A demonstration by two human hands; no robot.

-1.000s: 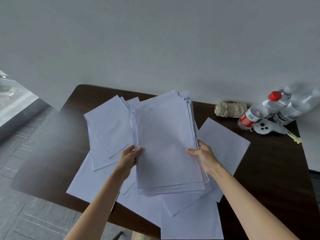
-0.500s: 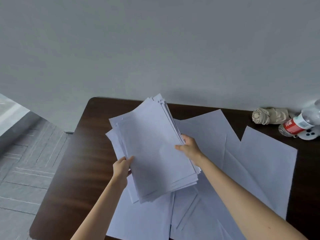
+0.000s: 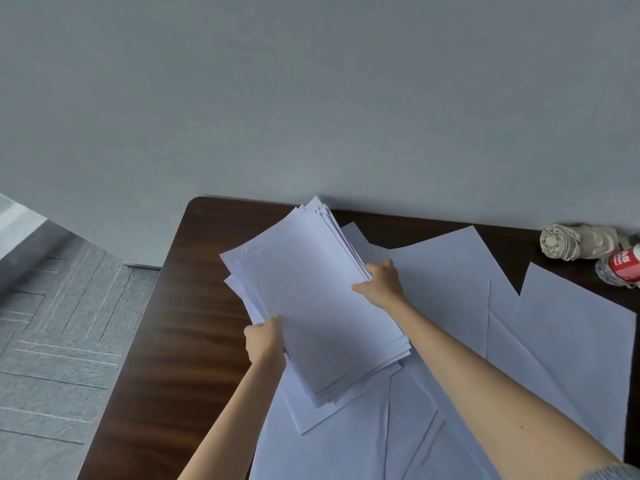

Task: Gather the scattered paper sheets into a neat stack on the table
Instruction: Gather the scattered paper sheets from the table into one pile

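Loose paper sheets (image 3: 433,441) are seen spread flat and overlapping across the near and right part of a dark wooden table (image 3: 180,341), some reaching out of view at the bottom edge. Two bare forearms are extended over them from the lower edge of the frame.

Above the loose sheets, a thick stack of white paper (image 3: 318,306) is held between both hands, angled with its far end toward the wall. Its edges are not squared: several sheets are fanned out at the far corner and along the near end. The stack's left long edge is gripped by the left hand (image 3: 265,342), fingers curled closed around it. The right long edge is clasped by the right hand (image 3: 382,284), thumb laid on the top sheet and fingers tucked beneath. Whether the stack's underside is resting on the sheets below or is lifted clear cannot be told.

Further back on the right, more single sheets (image 3: 450,271) are laid side by side on the table. Near the far right corner, a rolled beige cloth bundle (image 3: 575,241) is placed against the wall, and just beside it a plastic bottle with a red label (image 3: 620,270) is lying, cut off by the frame edge. A plain grey wall (image 3: 311,98) is seen behind the table, and grey patterned flooring (image 3: 59,323) to the left.
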